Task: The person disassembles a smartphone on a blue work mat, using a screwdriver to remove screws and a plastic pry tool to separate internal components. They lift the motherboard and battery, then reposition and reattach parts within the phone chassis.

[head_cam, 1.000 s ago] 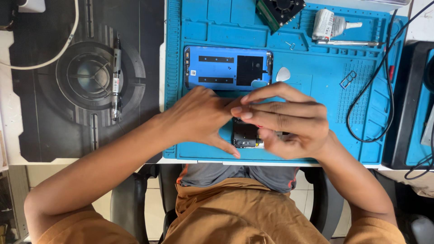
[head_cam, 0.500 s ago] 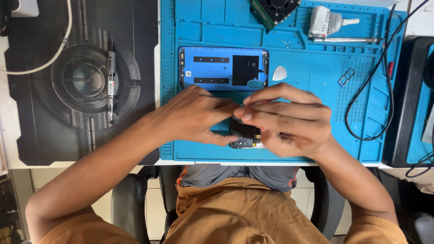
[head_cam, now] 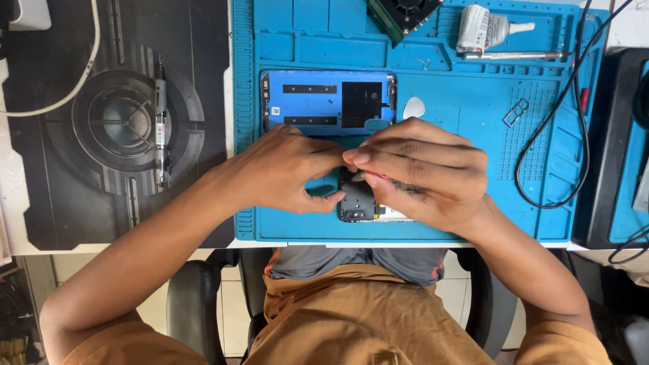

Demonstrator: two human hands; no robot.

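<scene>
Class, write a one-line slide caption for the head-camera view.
Both hands, left hand and right hand, work on an opened phone on a blue repair mat.

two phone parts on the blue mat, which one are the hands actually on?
The near dark phone body, under the left hand and right hand. The blue back cover lies untouched farther up the mat.

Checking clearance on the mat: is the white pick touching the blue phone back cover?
Apart. The head view shows a strip of bare blue mat between the white pick and the right edge of the blue back cover.
</scene>
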